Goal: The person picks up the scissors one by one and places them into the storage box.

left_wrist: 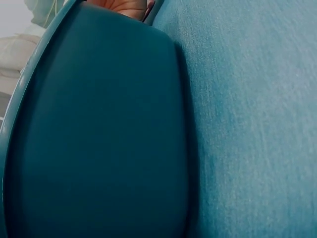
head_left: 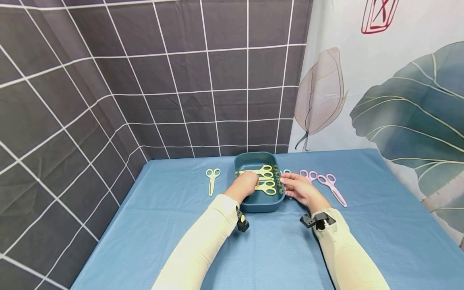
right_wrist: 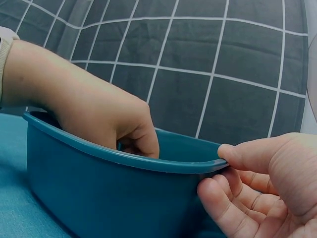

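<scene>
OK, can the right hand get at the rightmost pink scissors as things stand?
Probably yes: the rightmost pink scissors lie uncovered on the blue cloth, close by the right hand. But its grip is on the bin, so it would likely have to let go first.

The tray (head_left: 258, 208) stands on the table (head_left: 163, 241), before the backdrop (head_left: 188, 104). Inner scissors (head_left: 258, 171) lie in the tray, beside the left hand (head_left: 243, 186). Left scissors (head_left: 212, 182) lie left of the tray. The right hand (head_left: 299, 189) is at its right rim; right scissors (head_left: 332, 187) lie farther right. Another pair (head_left: 286, 171), partly hidden, appears to lie just beside the tray.
</scene>
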`<state>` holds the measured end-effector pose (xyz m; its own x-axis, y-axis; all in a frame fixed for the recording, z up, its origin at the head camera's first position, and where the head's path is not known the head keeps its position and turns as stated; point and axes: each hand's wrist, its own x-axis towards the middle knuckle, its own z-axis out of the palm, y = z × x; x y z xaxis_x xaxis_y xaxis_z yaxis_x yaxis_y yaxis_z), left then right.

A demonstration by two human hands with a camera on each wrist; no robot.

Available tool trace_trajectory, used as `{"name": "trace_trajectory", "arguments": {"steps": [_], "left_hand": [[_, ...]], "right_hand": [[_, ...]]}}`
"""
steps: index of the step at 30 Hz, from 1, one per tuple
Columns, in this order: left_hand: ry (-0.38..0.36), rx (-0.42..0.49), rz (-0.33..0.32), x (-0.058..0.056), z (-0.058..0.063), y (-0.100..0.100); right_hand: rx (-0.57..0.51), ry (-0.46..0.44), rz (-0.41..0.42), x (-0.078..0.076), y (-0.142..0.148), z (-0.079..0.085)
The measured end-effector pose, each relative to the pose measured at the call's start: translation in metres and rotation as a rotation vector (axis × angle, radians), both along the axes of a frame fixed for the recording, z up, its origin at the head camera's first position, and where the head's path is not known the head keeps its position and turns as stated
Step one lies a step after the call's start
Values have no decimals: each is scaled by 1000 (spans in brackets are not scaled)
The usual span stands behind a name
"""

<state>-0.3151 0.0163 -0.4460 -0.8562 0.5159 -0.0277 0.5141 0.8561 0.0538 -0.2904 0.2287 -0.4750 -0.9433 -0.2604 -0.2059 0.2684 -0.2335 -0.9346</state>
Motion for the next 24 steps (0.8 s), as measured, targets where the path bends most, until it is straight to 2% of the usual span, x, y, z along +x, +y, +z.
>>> {"name": "trace_trajectory", "arguments": {"steps": [6, 10, 14, 17, 20, 24], "left_hand": [[19, 43, -16, 0, 6, -4], [63, 163, -33, -4, 21, -19], [121, 317, -25, -10, 38, -46], [179, 404, 25, -16, 47, -69], [231, 447, 117, -21, 52, -91], [235, 496, 255, -26, 51, -114]], "right_hand": [[19, -5, -11, -1, 1, -1], [23, -4, -10, 0, 1, -1], [26, 1, 0, 0, 0, -1], [25, 5, 9, 0, -1, -1], [20, 2, 10, 0, -1, -1], [20, -5, -2, 0, 1, -1]]}}
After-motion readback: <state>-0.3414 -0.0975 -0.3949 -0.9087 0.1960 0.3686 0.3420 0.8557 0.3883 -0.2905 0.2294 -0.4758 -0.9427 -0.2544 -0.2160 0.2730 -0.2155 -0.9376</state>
